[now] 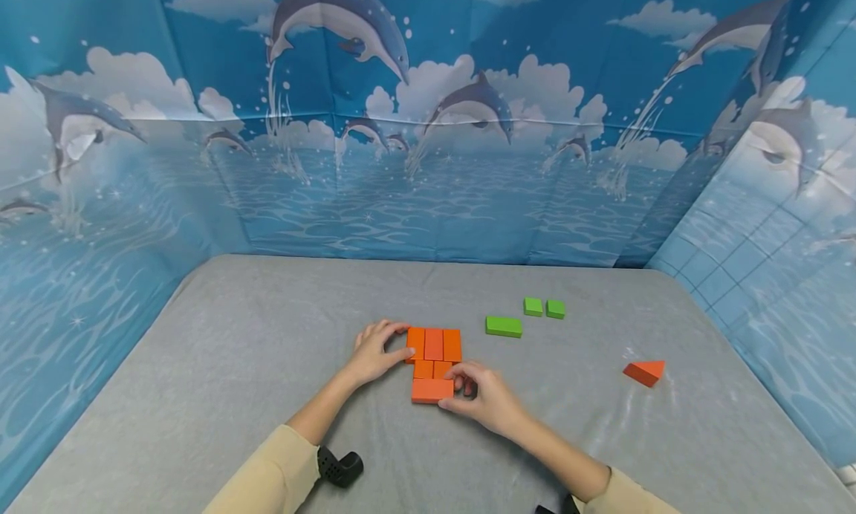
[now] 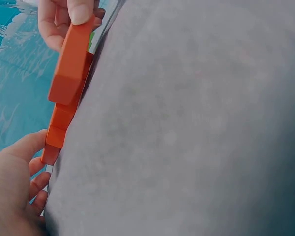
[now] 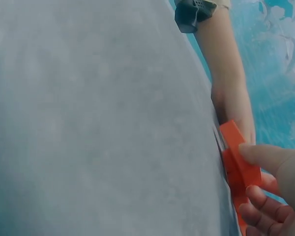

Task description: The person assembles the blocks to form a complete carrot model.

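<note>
Several orange blocks lie together on the grey cloth. Three upright rectangles form the far row, with the middle orange block (image 1: 434,344) between two others. Two small orange blocks (image 1: 423,369) sit below them, and a long orange block (image 1: 432,391) lies crosswise at the near end. My left hand (image 1: 376,354) holds the far row's left orange block (image 1: 415,342), thumb at its near end and index finger at its far corner. With thumb and curled fingers, my right hand (image 1: 487,399) pinches the right end of the long block, also seen in the left wrist view.
Two small green blocks (image 1: 533,307) and a longer green block (image 1: 504,326) lie beyond my right hand. An orange triangular block (image 1: 645,373) stands farther right. A dolphin-printed curtain (image 1: 435,194) encloses the grey table (image 1: 281,306) at the back and sides.
</note>
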A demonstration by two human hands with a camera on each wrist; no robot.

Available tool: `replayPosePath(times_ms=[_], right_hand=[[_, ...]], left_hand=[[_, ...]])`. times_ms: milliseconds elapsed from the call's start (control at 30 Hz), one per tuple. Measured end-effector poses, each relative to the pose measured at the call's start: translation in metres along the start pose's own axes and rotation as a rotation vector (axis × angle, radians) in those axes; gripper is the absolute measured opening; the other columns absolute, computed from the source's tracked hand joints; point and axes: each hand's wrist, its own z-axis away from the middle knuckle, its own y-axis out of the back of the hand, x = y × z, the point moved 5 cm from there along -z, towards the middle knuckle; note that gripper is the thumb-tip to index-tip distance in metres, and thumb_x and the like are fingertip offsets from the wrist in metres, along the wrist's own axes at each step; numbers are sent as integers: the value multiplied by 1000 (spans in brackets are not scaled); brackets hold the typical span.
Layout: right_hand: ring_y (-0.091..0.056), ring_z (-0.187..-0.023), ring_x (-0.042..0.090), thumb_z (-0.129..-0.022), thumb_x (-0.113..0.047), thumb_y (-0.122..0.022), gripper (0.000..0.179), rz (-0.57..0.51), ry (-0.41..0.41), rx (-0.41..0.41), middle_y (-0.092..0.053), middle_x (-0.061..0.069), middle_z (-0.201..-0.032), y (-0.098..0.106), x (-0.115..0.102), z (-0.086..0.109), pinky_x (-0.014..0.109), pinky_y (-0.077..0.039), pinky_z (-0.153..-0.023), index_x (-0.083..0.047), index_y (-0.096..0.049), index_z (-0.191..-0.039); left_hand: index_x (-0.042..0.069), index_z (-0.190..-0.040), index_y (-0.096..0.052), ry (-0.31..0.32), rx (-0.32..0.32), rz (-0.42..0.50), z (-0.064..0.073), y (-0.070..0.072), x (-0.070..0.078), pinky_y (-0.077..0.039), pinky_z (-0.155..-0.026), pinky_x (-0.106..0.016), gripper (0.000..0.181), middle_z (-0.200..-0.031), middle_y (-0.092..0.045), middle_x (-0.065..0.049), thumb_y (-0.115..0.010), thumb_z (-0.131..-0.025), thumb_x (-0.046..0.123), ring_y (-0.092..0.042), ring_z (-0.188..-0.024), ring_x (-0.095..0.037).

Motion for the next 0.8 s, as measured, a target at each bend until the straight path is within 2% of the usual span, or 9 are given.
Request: replayPosePath(times_ms=[400, 800], right_hand=[[-46, -62, 12, -70, -15, -79, 27, 69, -34, 5, -52, -3, -73, -5, 0, 0, 20, -40, -57, -11, -60, -89], [-45, -60, 7, -70, -12, -78, 26, 124, -19, 16, -51, -4, -71, -7, 0, -1, 20, -41, -55, -13, -58, -86]], left_hand=[[10, -124, -56, -11, 12, -4, 0, 0, 0, -16, -100, -53, 44, -119, -53, -7, -63, -85, 30, -40, -114, -29], [10, -123, -57, -18, 26, -10, -1, 0, -1, -17, -99, -53, 44, -120, -53, -7, -64, -84, 30, -40, -116, -30]])
